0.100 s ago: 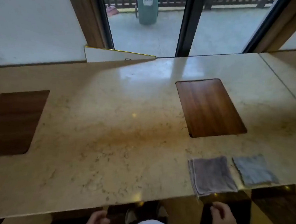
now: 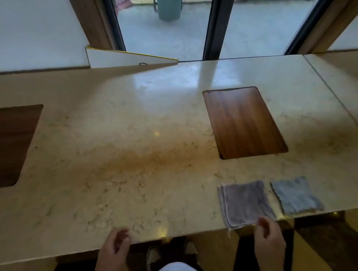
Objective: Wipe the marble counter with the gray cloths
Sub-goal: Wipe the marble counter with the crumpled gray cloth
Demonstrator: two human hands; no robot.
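The beige marble counter (image 2: 141, 158) fills the view. Two folded gray cloths lie near its front right edge: a purplish-gray cloth (image 2: 245, 202) and, to its right, a bluish-gray cloth (image 2: 296, 195). My right hand (image 2: 269, 235) hovers at the front edge, fingertips right by the purplish cloth's near corner, fingers apart and holding nothing. My left hand (image 2: 114, 246) is at the counter's front edge further left, fingers loosely curled and empty.
A wooden inset panel (image 2: 244, 122) sits in the counter behind the cloths; another dark wooden inset (image 2: 5, 145) is at the far left. A white board (image 2: 126, 58) leans at the back. Glass doors stand beyond the counter. A seam runs down the counter's right side.
Both hands have risen from below the counter edge; the right hand now reaches the purplish cloth's near corner. The cloths have not moved.
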